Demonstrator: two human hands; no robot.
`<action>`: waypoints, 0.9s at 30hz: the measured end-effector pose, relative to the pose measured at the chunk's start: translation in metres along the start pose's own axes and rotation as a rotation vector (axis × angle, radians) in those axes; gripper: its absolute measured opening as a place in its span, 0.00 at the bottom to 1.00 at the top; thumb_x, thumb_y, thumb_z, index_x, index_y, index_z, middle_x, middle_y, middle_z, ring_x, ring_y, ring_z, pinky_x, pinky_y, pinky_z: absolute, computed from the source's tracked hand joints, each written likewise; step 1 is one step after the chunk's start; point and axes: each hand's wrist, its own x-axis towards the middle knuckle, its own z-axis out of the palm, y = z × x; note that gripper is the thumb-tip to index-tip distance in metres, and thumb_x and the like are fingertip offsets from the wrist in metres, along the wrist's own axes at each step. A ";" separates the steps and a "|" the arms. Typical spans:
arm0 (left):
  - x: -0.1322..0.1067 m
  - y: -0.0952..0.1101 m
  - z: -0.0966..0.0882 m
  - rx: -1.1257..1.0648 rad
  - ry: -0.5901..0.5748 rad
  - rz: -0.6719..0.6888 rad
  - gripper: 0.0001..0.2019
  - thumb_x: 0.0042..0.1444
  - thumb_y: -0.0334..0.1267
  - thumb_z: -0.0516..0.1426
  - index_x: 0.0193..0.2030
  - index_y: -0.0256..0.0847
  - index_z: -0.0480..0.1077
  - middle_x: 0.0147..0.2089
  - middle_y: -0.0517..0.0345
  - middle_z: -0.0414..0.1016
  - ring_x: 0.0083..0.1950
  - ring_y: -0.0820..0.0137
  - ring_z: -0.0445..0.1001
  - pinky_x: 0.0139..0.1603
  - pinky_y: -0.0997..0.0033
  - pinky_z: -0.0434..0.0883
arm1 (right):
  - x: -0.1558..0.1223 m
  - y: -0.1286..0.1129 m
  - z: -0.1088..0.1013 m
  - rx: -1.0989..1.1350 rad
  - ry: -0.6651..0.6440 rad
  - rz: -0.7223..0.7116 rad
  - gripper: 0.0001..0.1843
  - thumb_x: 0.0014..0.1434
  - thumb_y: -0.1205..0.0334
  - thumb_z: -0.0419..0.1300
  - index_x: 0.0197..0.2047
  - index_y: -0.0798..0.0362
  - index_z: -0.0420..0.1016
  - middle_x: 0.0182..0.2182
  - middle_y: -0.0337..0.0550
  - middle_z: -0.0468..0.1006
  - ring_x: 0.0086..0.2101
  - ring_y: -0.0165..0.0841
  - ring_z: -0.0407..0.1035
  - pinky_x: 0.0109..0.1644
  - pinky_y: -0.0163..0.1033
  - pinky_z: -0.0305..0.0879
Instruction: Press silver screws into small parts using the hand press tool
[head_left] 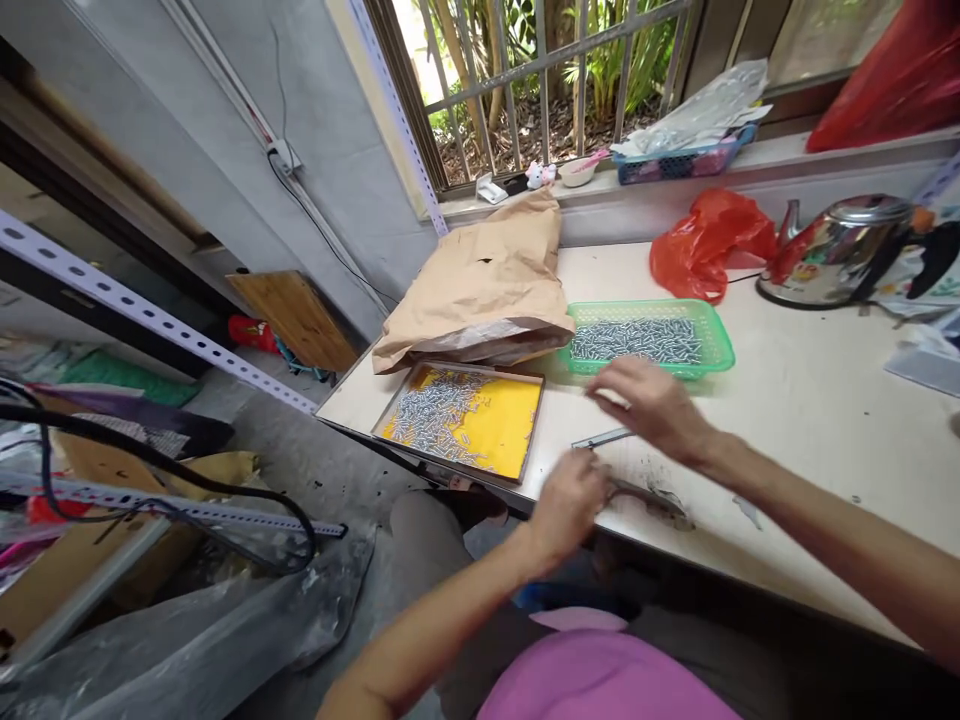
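Head view: see left hand [571,502] and right hand [651,402] apart; can't tell grips. Got green basket [718,346] just beyond nearer right hand, long axis crosswise.

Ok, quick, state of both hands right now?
Left hand: fingers curled at the long, dark, curved object; grip cannot be told.
Right hand: fingers bent near the green perforated plastic basket; any hold cannot be told.

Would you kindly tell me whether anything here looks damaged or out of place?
The paper bag has a small dark mark, possibly a tear, on top; dark smudges also spoil the otherwise pale tabletop near the right hand.
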 end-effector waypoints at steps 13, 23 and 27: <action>-0.010 -0.121 -0.100 0.416 -0.183 -0.839 0.07 0.56 0.35 0.57 0.36 0.37 0.76 0.38 0.45 0.78 0.44 0.59 0.74 0.41 0.68 0.66 | -0.078 0.063 0.004 -0.039 -0.223 0.217 0.20 0.66 0.52 0.49 0.54 0.53 0.71 0.44 0.52 0.75 0.42 0.42 0.72 0.44 0.45 0.69; 0.008 -0.080 -0.091 -0.271 -0.003 -0.722 0.08 0.53 0.36 0.57 0.38 0.37 0.76 0.37 0.52 0.79 0.37 0.66 0.75 0.43 0.68 0.71 | -0.117 0.009 -0.009 0.147 -0.328 0.322 0.16 0.68 0.58 0.49 0.49 0.54 0.75 0.44 0.50 0.75 0.43 0.38 0.73 0.48 0.42 0.69; 0.018 -0.032 -0.054 -0.820 -0.070 -0.776 0.13 0.47 0.41 0.64 0.38 0.35 0.75 0.27 0.60 0.74 0.27 0.75 0.70 0.30 0.75 0.69 | -0.115 -0.005 -0.005 0.182 -0.348 0.323 0.16 0.68 0.60 0.49 0.48 0.55 0.75 0.43 0.50 0.75 0.43 0.38 0.72 0.48 0.42 0.68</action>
